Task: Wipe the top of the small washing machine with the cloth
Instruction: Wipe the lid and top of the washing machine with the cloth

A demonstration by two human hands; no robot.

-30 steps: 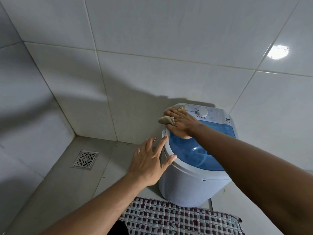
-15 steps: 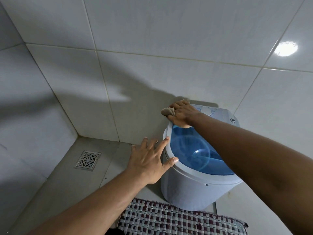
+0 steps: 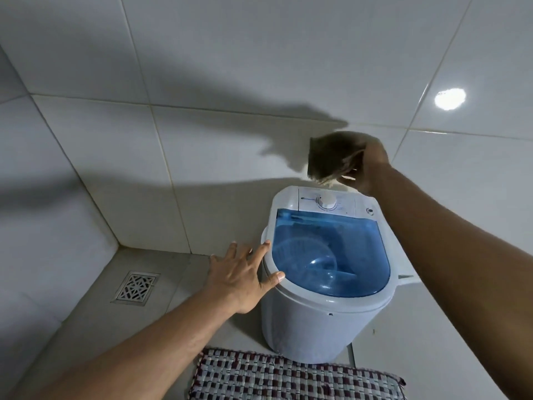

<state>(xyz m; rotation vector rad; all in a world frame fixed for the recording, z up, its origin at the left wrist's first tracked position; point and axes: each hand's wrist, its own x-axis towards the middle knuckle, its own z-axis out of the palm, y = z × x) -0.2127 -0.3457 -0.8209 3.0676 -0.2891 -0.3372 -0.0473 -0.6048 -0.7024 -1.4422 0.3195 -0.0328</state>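
Note:
A small white washing machine (image 3: 311, 327) stands on the floor against the tiled wall, with a see-through blue lid (image 3: 331, 252) and a white dial (image 3: 326, 201) on its rear panel. My left hand (image 3: 245, 275) rests flat against the machine's left rim, fingers spread, thumb on the rim's edge. My right hand (image 3: 367, 166) is raised above the back of the machine and grips a brownish cloth (image 3: 328, 157), which is blurred and hangs clear of the top.
A metal floor drain (image 3: 135, 287) sits at the left near the wall corner. A checked woven mat (image 3: 288, 376) lies in front of the machine. Tiled walls close in behind and to the left.
My right hand has lifted the cloth off the machine's back left corner and swung it up and to the right. My left hand stays on the rim.

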